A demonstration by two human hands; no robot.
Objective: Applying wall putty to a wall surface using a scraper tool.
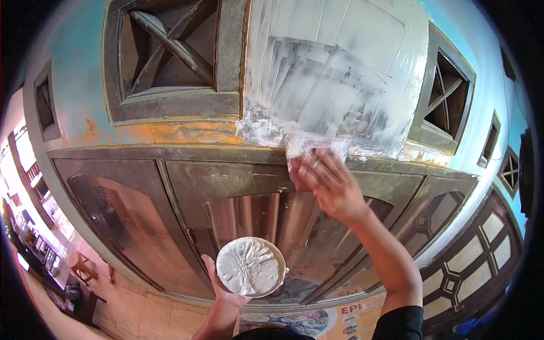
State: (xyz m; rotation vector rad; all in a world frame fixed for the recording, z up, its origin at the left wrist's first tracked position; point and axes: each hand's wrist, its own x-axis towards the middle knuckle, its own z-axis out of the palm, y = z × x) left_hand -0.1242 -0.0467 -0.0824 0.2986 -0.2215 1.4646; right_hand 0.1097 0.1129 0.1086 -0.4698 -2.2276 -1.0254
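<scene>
My left hand [223, 289] holds up a round tub of white putty [251, 266], its thumb along the left side and its other fingers hidden beneath. The putty's top is ridged and creased. My right hand [334, 184] is raised, its fingers pressed against a flat putty spreader [317, 146], reddish below with a white-smeared upper edge. That edge touches the bottom of a wall patch [340, 73] streaked with wet white and grey putty. The spreader overlaps the brown wooden top frame [226, 160] of the door below.
Brown vents with crossed slats flank the patch, a left vent [170, 96] and a right vent [422, 130]. An orange strip [192, 133] runs above the frame. Glass panels [243, 218] fill the doors. At lower left, a stool [84, 266] stands on the tiled floor [136, 311].
</scene>
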